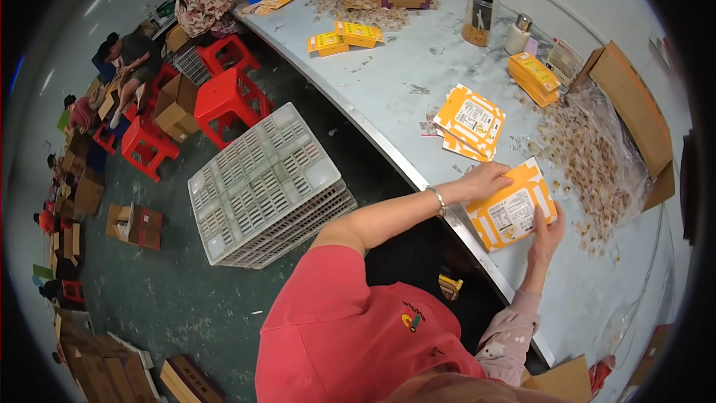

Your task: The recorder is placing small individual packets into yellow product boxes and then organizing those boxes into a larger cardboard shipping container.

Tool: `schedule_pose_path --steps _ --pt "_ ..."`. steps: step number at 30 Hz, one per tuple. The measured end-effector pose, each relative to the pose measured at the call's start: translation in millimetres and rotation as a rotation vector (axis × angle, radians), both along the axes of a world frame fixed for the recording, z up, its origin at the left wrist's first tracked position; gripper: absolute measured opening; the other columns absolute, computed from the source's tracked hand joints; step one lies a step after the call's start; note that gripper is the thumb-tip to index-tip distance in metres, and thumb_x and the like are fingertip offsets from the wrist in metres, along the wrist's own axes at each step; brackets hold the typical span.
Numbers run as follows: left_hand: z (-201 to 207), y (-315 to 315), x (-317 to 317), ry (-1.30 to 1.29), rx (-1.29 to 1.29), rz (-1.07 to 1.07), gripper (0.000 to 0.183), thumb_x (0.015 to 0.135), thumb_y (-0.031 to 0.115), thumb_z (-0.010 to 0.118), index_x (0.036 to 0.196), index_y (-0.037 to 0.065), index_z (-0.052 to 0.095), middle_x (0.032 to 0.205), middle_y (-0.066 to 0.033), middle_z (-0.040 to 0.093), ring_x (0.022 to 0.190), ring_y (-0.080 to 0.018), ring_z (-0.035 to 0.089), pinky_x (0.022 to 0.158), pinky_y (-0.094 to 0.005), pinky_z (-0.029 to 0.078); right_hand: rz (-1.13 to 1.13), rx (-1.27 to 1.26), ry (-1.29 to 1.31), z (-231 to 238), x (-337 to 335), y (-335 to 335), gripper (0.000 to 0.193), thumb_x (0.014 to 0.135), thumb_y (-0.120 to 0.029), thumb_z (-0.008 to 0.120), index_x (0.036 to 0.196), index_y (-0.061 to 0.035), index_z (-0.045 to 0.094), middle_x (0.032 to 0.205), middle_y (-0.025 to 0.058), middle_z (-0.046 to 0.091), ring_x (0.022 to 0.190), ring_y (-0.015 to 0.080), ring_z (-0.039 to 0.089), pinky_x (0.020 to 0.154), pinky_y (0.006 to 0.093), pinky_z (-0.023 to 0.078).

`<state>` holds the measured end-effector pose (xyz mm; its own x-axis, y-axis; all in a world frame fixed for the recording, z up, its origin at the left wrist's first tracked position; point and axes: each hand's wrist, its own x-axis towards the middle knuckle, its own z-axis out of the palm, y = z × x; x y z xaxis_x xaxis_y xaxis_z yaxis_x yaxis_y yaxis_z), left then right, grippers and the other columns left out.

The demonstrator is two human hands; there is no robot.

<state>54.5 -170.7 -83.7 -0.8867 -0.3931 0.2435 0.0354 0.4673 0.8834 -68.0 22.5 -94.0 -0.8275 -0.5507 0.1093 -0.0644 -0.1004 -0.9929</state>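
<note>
Carton (512, 213) between left hand (485, 180), right hand (547, 239) fingers.

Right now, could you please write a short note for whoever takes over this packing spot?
Left hand: gripping the top edge of a flat orange carton.
Right hand: holding the same carton's lower right corner, just above the table.
Nearby: stack of flat cartons beyond the hands; loose small pieces spilling from a lined cardboard box on the right.
Done: a few closed orange boxes stand further back.
Left: the held carton is still flat and unfilled.
</note>
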Motion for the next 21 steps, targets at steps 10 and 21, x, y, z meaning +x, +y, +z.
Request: schedule_pose_path --steps 10,21 --pt "36.1 43.1 -9.2 -0.017 -0.231 0.024 0.025 0.084 0.026 0.056 0.08 0.002 0.057 0.072 -0.0222 0.06 0.075 -0.0408 0.058 0.065 -0.0477 0.046 -0.083 0.563 1.243 41.2 12.6 10.6 0.038 0.085 -0.013 0.057 0.121 -0.0045 0.051 0.127 0.0208 0.043 0.116 0.0364 0.043 0.097 0.0418 0.035" --pt "42.2 63.5 -7.4 0.068 -0.516 0.179 0.014 0.081 0.014 0.059 0.089 0.006 0.05 0.066 -0.0153 0.06 0.061 -0.0386 0.059 0.049 -0.0451 0.045 -0.343 0.237 1.005 41.0 17.9 2.1 0.014 0.078 -0.008 0.066 0.076 0.0009 0.055 0.074 0.0074 0.046 0.062 0.021 0.048 0.056 0.0297 0.042"
